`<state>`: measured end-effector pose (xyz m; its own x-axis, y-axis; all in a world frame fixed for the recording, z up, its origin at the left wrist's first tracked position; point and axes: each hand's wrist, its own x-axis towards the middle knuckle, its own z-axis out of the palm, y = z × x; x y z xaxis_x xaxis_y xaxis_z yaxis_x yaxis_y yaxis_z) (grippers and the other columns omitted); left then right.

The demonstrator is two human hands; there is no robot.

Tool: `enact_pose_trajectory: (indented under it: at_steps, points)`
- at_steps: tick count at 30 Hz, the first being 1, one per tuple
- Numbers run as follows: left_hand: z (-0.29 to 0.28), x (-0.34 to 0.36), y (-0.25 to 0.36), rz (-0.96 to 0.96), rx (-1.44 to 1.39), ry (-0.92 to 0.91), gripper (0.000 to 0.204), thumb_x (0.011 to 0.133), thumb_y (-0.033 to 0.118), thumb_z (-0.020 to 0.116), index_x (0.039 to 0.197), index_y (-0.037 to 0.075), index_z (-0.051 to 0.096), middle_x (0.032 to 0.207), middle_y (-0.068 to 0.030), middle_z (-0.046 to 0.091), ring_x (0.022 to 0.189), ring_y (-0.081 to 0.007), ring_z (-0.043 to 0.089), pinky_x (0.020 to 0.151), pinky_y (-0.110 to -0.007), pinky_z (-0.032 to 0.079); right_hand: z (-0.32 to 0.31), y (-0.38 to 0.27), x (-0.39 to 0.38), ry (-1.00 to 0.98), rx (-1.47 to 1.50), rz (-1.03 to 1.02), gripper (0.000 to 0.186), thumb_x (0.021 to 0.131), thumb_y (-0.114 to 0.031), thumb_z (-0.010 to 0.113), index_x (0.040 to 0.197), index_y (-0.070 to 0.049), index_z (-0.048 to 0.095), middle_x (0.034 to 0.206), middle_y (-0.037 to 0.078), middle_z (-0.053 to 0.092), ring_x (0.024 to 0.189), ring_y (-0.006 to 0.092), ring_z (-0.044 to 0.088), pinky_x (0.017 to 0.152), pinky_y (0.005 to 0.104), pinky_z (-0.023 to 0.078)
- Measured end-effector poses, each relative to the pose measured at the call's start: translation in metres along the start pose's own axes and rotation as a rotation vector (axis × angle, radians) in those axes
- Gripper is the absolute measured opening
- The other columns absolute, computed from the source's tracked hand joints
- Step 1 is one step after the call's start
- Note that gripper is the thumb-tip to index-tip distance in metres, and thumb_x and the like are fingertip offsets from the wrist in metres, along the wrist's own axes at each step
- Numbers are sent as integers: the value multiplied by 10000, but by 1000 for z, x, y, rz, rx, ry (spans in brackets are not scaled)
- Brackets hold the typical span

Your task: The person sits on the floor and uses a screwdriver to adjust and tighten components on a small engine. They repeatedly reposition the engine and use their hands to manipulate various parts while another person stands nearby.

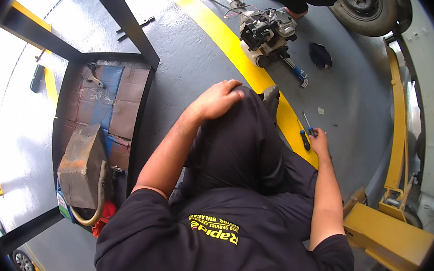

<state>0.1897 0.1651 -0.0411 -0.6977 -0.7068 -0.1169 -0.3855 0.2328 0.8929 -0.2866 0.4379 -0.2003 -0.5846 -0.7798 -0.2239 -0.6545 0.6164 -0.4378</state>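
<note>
My left hand (pixel 221 101) lies open over my raised knee, with its fingers draped across the dark trousers. Down at the floor on the right, my right hand (pixel 320 143) has its fingers closed on the handle end of a screwdriver (pixel 309 124). Beside it lies a second screwdriver (pixel 305 140) with a dark handle, on the yellow floor stripe (pixel 291 122). Ahead of me sits a greasy mechanical assembly (pixel 268 30) with wires and a white reservoir (pixel 252 53). A blue-holder hex key set (pixel 300 77) lies just right of it.
A dark cloth-like item (pixel 320 56) lies on the grey floor. A person's foot (pixel 296 13) and a wheel (pixel 364 11) are beyond. Yellow lift parts (pixel 387 228) stand on the right. At left, a black-framed cart (pixel 127 96) holds a rusty metal block (pixel 83 160) and a brush (pixel 96 79).
</note>
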Motion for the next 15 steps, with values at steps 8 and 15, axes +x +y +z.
enact_pose_trajectory:
  at_steps: [8, 15]
  points:
    - [-16, 30, 7, -41, -49, -49, 589, 887, 371, 701, 1354, 19, 628, 1413, -281, 601, 1387, -386, 533, 1133, -442, 453, 6, -6, 1, -116, 23, 71, 414, 894, -73, 735, 1288, 25, 653, 1154, 203, 748, 1080, 327, 729, 952, 412, 567]
    - [3, 147, 106, -505, -440, 209, 903, 845, 420, 758, 1503, -88, 406, 1599, -278, 395, 1430, -439, 477, 1186, -574, 406, 3, -4, -1, -140, -13, 125, 448, 890, -100, 743, 1303, 42, 644, 1198, 215, 748, 1105, 325, 733, 970, 408, 567]
